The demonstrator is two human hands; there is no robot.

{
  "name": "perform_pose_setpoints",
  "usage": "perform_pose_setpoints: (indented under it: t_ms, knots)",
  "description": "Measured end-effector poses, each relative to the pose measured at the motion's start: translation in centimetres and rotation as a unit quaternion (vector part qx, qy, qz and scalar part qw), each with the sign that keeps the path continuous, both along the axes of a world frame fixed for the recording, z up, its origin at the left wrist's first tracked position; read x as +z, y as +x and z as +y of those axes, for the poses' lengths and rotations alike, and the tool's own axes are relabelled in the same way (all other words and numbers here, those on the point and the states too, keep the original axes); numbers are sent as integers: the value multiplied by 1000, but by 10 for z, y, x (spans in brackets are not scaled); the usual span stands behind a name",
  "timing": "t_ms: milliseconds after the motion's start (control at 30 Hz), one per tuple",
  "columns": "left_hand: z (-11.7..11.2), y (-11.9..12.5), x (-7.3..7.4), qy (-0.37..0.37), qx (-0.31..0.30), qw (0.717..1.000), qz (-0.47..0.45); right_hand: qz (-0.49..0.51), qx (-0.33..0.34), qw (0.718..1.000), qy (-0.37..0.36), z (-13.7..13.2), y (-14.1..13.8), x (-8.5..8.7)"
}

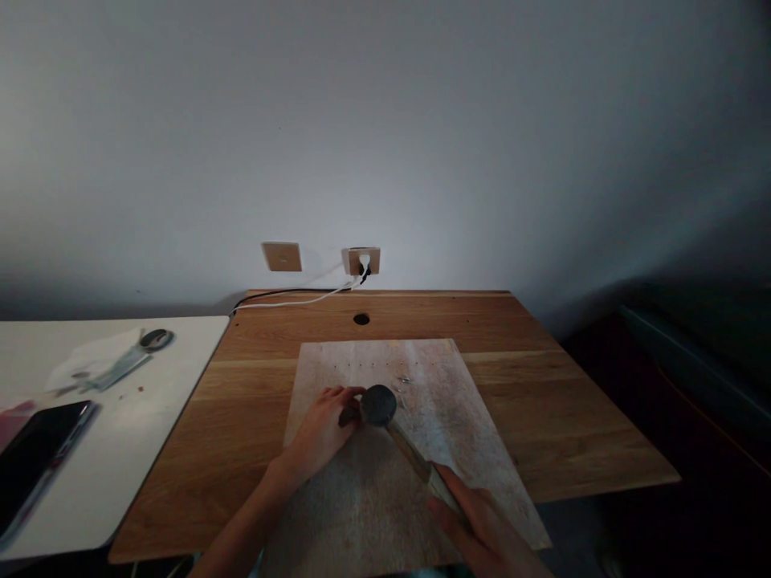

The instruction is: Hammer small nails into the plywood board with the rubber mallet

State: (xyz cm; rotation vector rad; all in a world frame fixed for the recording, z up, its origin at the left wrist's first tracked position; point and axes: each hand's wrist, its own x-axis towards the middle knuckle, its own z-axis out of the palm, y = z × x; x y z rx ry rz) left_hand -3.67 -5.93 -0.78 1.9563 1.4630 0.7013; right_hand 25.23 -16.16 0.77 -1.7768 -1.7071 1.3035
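Dark-headed hammer (378,405) in right hand (473,514), beside left hand (324,425).

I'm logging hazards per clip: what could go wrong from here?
The hammer head appears close to the left hand, so a stray blow might catch it. Small shiny bits lie on the board and could scatter if jolted. The board overhangs the near edge of the table, so might shift.
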Motion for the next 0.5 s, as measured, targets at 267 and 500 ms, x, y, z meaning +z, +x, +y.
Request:
perform_pose_setpoints:
  t_ms: [267,500]
  knots:
    - [0,-1,0,4,9,1000,5,-15,-14,1000,-10,-6,-2,14]
    - [1,0,-3,5,10,1000,7,-5,-16,1000,3,-10,-4,12]
